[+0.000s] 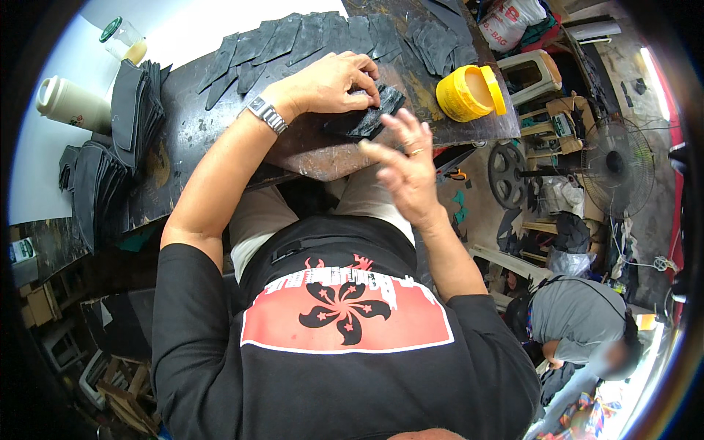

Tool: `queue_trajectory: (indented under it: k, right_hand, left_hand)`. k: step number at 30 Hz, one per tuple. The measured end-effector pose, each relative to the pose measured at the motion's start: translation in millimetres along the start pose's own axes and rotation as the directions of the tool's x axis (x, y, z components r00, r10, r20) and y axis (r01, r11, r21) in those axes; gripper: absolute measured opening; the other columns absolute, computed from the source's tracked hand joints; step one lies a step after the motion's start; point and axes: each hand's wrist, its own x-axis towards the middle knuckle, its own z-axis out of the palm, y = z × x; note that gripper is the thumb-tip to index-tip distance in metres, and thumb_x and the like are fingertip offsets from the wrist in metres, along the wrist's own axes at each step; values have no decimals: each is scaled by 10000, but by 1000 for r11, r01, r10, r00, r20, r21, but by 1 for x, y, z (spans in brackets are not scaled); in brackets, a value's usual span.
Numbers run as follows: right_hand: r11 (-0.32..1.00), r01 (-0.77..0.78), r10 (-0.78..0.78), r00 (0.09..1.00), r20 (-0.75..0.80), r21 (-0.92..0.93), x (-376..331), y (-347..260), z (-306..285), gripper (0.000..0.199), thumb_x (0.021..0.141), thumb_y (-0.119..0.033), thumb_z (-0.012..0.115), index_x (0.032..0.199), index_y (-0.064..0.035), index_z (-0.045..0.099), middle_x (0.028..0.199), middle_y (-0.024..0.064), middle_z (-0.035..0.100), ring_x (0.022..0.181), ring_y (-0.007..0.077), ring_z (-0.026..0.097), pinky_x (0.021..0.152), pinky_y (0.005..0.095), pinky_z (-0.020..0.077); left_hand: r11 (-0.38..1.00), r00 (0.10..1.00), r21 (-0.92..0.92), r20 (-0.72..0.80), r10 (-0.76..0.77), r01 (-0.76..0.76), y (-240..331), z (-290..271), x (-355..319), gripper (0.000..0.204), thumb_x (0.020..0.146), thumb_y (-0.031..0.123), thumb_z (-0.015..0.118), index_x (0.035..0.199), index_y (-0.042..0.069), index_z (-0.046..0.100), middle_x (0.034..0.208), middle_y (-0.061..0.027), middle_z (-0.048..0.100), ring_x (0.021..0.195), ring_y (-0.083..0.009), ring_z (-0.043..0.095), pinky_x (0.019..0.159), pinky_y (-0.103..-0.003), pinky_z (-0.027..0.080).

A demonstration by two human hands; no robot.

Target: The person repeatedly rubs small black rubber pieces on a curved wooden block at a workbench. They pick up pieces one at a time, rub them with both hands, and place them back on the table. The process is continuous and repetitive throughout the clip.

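Observation:
My left hand (334, 84), with a metal-banded watch (266, 115) at the wrist, has its fingers bent and pressed onto a black leather-like piece (367, 121). That piece looks creased and shiny and lies near the table's front edge. Just to its right is my right hand (408, 169), slightly blurred, fingers spread with nothing visible in them. Flat black strips (290, 40) overlap in a row behind my left hand. A yellow open tub (462, 95) with orange-yellow contents stands to the right of the black piece.
Stacks of black cut pieces (132, 110) sit at the table's left, beside a pale tumbler (66, 103) and a glass jar (123, 38). More strips (438, 48) lie at the back right. A fan (612, 169) stands on the right; another person (579, 319) bends at lower right.

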Motion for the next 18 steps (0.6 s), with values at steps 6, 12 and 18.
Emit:
queue_trajectory:
  k: [6, 12, 18]
  right_hand:
    - [968, -203, 163, 955, -249, -146, 22, 37, -4, 419, 1060, -402, 529, 1352, -139, 673, 1470, 222, 524, 1396, 426, 419, 1170, 540, 296]
    - [898, -270, 233, 962, -145, -347, 26, 46, 3, 508, 1037, -509, 532, 1429, -198, 621, 1547, 210, 461, 1499, 440, 293, 1175, 667, 222]
    - [871, -292, 261, 956, -133, -394, 24, 42, 5, 514, 1036, -516, 532, 1455, -226, 595, 1567, 201, 441, 1505, 456, 276, 1179, 681, 202]
  left_hand:
    - [970, 984, 178, -93, -153, 167, 28, 15, 4, 161, 815, 269, 737, 850, 112, 752, 1124, -67, 674, 1107, -271, 610, 970, -429, 443]
    - [950, 951, 136, -174, -256, 280, 34, 23, 6, 297, 811, 273, 743, 1056, 109, 704, 1111, -87, 665, 1091, -279, 631, 947, -425, 456]
    - [954, 933, 153, -293, -207, 260, 34, 35, 4, 435, 819, 277, 753, 1217, 110, 694, 1225, -110, 643, 1169, -311, 619, 1011, -444, 453]
